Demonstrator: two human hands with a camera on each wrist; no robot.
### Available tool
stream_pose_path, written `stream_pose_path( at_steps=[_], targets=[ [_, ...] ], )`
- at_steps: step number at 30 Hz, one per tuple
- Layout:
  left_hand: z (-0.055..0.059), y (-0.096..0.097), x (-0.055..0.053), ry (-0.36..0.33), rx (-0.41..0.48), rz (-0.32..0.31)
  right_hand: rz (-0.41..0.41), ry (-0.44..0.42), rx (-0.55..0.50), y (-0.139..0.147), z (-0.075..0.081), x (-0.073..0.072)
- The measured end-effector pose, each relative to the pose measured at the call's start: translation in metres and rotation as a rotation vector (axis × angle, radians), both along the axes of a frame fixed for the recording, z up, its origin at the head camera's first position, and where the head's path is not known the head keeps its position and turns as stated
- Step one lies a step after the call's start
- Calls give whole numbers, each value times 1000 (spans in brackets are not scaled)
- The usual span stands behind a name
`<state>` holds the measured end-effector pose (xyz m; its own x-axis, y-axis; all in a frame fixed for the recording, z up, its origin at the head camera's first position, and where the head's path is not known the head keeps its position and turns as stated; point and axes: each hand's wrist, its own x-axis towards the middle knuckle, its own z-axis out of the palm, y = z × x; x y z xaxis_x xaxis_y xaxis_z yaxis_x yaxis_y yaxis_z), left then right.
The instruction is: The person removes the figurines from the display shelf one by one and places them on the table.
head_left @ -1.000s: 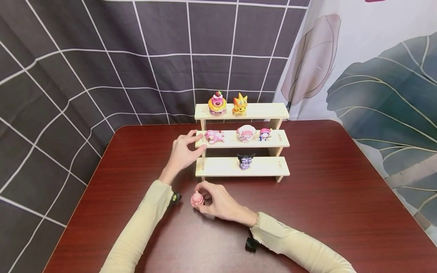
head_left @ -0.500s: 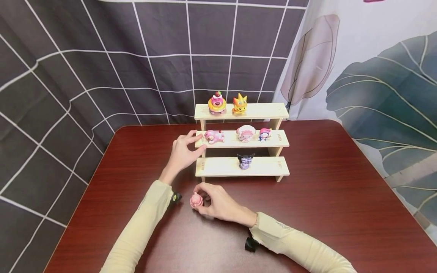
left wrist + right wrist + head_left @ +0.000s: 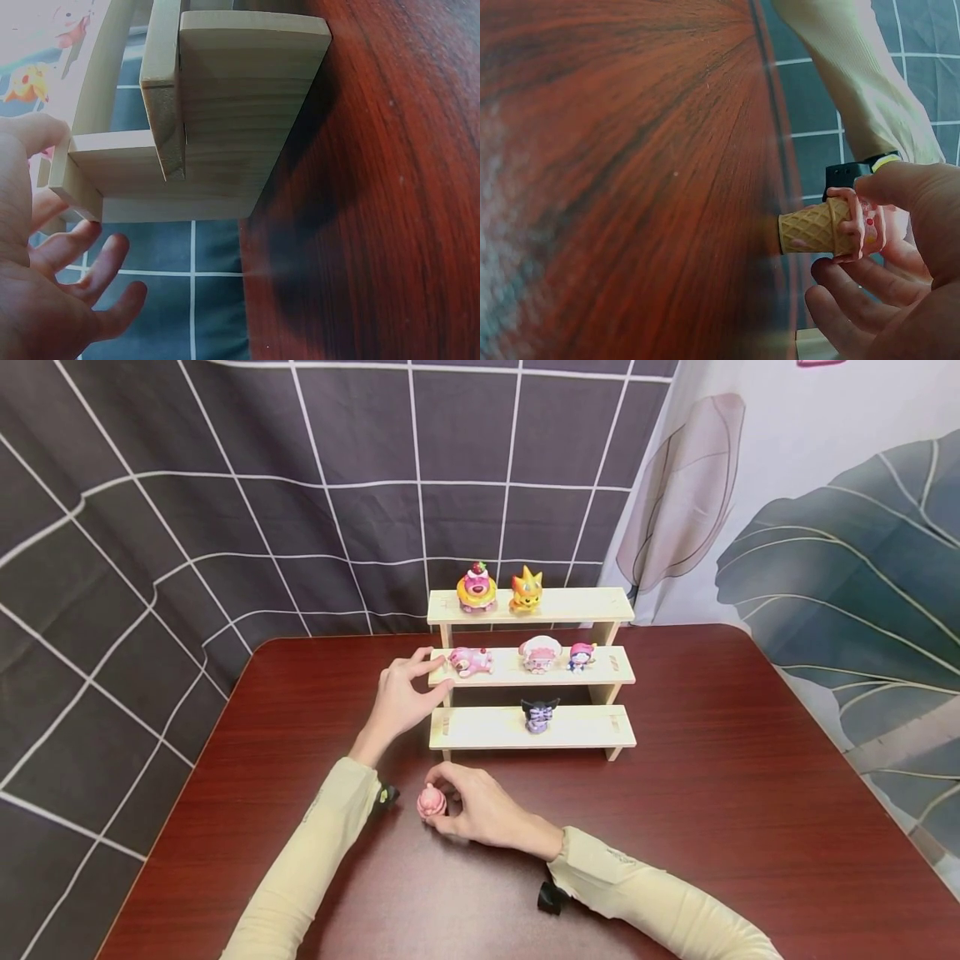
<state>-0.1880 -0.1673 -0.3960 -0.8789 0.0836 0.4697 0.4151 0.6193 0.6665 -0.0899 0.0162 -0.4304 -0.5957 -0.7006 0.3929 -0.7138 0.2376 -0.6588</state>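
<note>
My left hand [image 3: 403, 696] holds the left end of the middle board of a three-tier wooden display shelf [image 3: 517, 737], its thumb at the front edge and its index finger farther back. On that board, just right of the fingers, lies a pink bear figurine [image 3: 471, 662]. In front of the shelf my right hand [image 3: 487, 807] pinches an ice-cream-cone figurine [image 3: 821, 227] between thumb and fingers. Its pink swirled top [image 3: 431, 802] faces up in the head view, and its waffle-patterned base is right at the tabletop in the right wrist view.
The top board bears a bear figurine in a yellow ring [image 3: 477, 592] and a spiky orange figurine [image 3: 527, 592]. On the middle board sit a white-and-pink figurine [image 3: 540, 654] and a small pink-hooded one [image 3: 581, 657]. A black-and-purple figurine [image 3: 539, 717] stands on the lowest board.
Between one second and half a second ago, my right hand and the ice-cream-cone figurine shifted very slightly left and toward me. My left hand has stayed on the shelf.
</note>
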Motion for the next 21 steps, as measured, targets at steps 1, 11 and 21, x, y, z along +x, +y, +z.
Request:
stream_pose_path(
  at_steps=[1,11,21],
  targets=[
    [0,0,0,-2,-1,1,-1,-5,4,0,0,0],
    [-1,0,0,5,6,-2,5,-24,8,2,2,0],
    [-1,0,0,1,7,-2,-29,17,52,16,10,-3]
  ],
)
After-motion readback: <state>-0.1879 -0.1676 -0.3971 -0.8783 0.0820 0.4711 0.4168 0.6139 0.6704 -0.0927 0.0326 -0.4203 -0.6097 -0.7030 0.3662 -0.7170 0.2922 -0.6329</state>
